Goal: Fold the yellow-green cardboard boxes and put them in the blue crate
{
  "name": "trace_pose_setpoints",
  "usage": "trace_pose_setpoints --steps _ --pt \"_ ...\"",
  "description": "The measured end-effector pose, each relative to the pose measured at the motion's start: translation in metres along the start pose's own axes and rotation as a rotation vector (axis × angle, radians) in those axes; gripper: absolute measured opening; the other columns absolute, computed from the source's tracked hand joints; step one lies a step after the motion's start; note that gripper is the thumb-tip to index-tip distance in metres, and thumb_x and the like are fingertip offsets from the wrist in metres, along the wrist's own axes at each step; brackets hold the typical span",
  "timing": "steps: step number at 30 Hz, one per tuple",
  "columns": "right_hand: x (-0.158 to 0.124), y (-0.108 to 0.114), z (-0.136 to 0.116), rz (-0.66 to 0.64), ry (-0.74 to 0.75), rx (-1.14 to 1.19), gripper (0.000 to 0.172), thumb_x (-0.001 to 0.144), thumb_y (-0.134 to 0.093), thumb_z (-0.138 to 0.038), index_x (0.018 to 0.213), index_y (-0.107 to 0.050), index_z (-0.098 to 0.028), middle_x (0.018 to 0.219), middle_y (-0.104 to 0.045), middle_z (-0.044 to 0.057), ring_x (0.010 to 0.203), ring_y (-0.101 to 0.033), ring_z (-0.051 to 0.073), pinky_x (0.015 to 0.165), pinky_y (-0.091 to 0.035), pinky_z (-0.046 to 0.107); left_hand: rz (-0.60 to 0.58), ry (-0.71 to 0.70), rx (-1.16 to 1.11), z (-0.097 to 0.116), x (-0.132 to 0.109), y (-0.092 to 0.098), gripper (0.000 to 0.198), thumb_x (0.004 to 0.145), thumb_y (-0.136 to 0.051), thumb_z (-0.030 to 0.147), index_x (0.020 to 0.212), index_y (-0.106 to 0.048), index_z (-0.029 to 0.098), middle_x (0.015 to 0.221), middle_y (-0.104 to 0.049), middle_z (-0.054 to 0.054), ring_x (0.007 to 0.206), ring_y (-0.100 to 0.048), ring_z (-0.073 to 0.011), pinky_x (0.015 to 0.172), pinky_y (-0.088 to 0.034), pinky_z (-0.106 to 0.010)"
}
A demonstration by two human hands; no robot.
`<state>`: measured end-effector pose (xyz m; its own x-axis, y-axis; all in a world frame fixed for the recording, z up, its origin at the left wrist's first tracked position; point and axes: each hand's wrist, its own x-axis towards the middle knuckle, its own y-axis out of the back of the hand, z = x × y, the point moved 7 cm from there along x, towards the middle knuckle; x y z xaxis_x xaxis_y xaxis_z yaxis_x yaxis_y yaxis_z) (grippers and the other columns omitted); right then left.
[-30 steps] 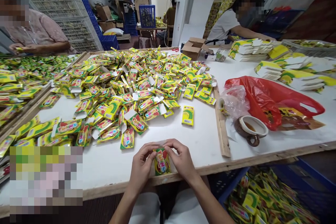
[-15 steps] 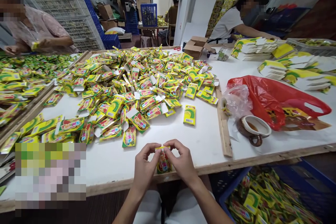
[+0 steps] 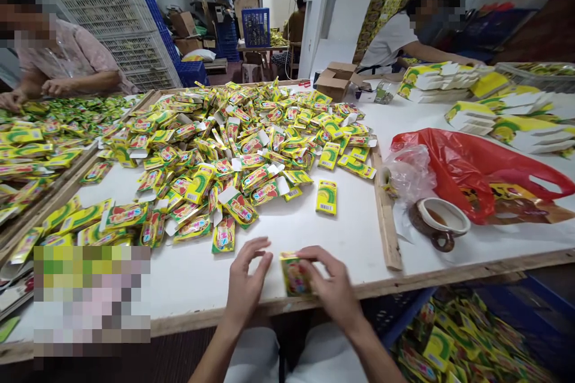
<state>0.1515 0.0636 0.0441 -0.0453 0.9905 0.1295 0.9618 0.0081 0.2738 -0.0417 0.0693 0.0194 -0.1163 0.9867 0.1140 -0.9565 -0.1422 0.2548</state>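
My right hand [image 3: 330, 284] grips a small green and yellow printed crayon-style box [image 3: 294, 275] by its right side, near the table's front edge. To the left of that box, my left hand [image 3: 248, 278] is apart from it, thumb and fingers spread with nothing between them. A single yellow box [image 3: 326, 197] lies flat with its barcode side up, just beyond my hands. Farther off is a large heap of similar small boxes [image 3: 251, 143], several with white flaps standing out. One box [image 3: 223, 234] lies at the heap's near edge.
A wooden strip [image 3: 390, 233] bounds the right side. Beyond it are a brown mug [image 3: 438, 224] and a red plastic bag [image 3: 453, 161]. Below the table, a blue crate [image 3: 516, 311] holds many boxes. Co-workers sit at left and right.
My left hand has let go of the box and moved slightly left. My right hand has shifted right with the box. The co-worker at left has lowered their hands.
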Motion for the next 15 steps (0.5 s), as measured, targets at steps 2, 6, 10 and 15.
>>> trace_pose_setpoints --steps 2,6,10,15 --pt "-0.014 0.056 0.0 0.046 -0.05 -0.179 0.022 0.085 -0.052 -0.038 0.083 -0.068 -0.023 0.085 -0.071 0.005 0.082 -0.066 0.021 0.072 -0.053 0.027 0.135 0.039 0.086 -0.006 0.016 0.018 0.027 0.082 -0.056 0.034 0.105 -0.057 0.018 0.112 -0.061 -0.011 0.105 -0.058 -0.0217 0.084 -0.05 -0.034" --pt "-0.057 0.167 0.03 -0.053 -0.153 -0.578 0.029 0.073 -0.063 -0.05 0.088 -0.073 -0.027 0.092 -0.074 0.005 0.084 -0.069 0.027 0.072 -0.056 0.03 0.227 0.102 0.268 -0.019 0.053 0.043 0.048 0.078 -0.06 0.037 0.119 -0.044 0.018 0.106 -0.062 -0.011 0.076 -0.063 -0.0182 0.068 -0.051 -0.034" --pt "-0.078 0.185 0.048 -0.042 -0.199 -0.652 0.034 0.072 -0.062 -0.052 0.091 -0.073 -0.026 0.095 -0.074 0.008 0.085 -0.07 0.029 0.072 -0.058 0.032 0.288 0.113 0.283 -0.021 0.081 0.053 0.061 0.076 -0.062 0.037 0.126 -0.036 0.017 0.079 -0.064 -0.003 0.062 -0.059 -0.0164 0.062 -0.048 -0.031" --pt "-0.046 0.077 0.02 -0.091 -0.125 -0.338 0.024 0.085 -0.053 -0.042 0.09 -0.068 -0.024 0.096 -0.071 0.008 0.091 -0.067 0.024 0.08 -0.054 0.032 0.148 0.01 0.154 0.0 0.065 0.033 0.057 0.078 -0.061 0.034 0.128 -0.037 0.021 0.074 -0.061 0.002 0.062 -0.057 -0.0134 0.06 -0.046 -0.025"
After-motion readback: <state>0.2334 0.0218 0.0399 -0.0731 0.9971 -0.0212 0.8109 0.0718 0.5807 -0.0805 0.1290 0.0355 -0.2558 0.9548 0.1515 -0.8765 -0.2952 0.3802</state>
